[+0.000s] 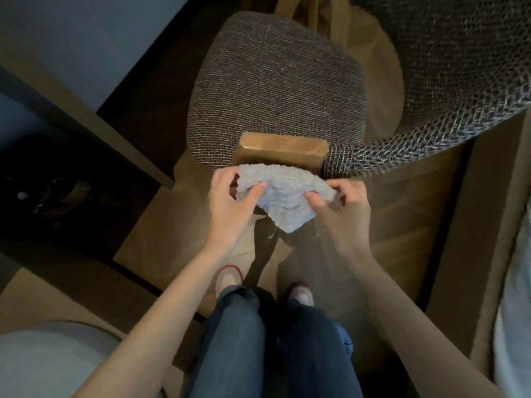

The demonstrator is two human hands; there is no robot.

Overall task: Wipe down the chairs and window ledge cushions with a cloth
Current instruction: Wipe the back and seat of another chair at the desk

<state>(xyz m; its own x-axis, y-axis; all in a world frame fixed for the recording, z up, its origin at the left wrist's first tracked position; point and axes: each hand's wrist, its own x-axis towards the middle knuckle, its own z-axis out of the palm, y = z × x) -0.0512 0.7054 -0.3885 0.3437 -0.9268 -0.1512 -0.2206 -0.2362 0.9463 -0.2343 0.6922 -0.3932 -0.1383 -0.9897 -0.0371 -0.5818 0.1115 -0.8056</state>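
While the left grip and right grip are pinching the grey cloth, wiping is waiting.
Folding it flat is likely suiting the chair seat beyond them.

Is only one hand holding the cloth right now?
No, the left hand and the right hand each pinch one side of the grey cloth.
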